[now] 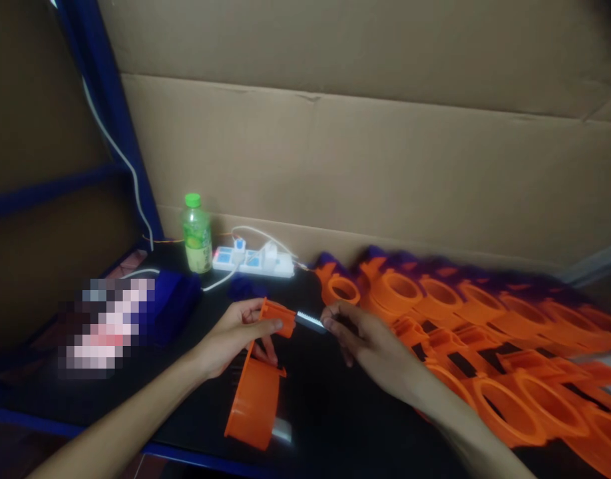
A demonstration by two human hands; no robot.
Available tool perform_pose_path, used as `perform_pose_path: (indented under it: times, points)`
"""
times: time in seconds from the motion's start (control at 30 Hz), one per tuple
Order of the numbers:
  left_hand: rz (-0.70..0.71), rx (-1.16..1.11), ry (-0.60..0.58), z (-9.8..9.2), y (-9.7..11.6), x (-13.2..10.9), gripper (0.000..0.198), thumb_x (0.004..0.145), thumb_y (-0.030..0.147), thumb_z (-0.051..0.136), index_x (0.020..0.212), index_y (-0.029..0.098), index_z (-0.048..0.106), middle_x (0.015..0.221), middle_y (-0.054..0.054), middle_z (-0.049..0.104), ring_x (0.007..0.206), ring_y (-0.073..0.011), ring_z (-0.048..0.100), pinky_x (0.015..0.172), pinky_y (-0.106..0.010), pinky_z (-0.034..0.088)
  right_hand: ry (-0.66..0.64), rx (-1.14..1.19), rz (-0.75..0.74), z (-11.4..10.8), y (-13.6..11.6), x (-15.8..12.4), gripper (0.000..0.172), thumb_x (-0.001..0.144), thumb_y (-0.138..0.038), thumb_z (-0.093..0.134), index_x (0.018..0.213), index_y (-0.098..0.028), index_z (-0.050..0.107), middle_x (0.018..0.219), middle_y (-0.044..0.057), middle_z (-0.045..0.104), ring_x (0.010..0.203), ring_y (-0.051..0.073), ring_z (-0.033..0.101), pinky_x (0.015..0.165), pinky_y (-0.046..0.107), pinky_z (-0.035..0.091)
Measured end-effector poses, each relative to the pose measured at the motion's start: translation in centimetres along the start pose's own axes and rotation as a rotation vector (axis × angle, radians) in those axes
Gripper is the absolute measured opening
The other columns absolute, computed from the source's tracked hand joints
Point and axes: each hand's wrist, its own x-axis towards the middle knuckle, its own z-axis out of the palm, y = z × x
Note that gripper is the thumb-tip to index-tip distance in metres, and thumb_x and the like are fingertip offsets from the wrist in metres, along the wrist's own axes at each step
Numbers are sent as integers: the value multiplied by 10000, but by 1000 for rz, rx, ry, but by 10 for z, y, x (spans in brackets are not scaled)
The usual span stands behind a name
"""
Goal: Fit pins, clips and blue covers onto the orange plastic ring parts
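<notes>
My left hand (243,332) is closed around the narrow end of an orange plastic part (255,406), whose round collar hangs down over the dark tabletop. Between the thumb and fingers of my right hand (358,329) is a small white toothed strip (310,320), pinched at its right end. The strip's left end meets the edge of the orange part's narrow end, or lies very close to it; I cannot tell whether it goes inside. Some fingers of my left hand are hidden behind the orange part.
Several orange parts with round openings (508,409) crowd the right side of the black table (335,432). Behind stand a green-capped bottle (198,236) and a white power strip (255,261) with plugs and cables. A blue object (173,306) lies left. Cardboard (360,166) walls the back.
</notes>
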Motion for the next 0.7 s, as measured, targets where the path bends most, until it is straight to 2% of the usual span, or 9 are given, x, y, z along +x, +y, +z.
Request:
perform_pose_path:
  times: [0.27,0.43,0.7]
  points:
    - [-16,32,-30,-1,-1,0,329,794,316,773,1054,138,679,877,-88,735,552,-171,703,483,-244,559,-124,126,74,-7,3,6,408,897,-581,545,899,-175,506,696,-31,458,563,98,487,534,245,451]
    - [14,-2,-31,0,1,0,337,815,309,756,1088,131,669,709,-53,710,566,-186,705,511,-246,562,-81,164,84,-1,3,2,435,898,-610,548,874,-180,485,671,-43,453,557,96,496,557,248,448]
    - [53,-4,-34,2,0,-1,298,837,295,734,1076,126,679,764,-87,735,597,-193,716,533,-238,549,-10,209,54,8,3,-2,425,911,-602,546,894,-181,489,717,-26,463,590,102,503,577,251,475]
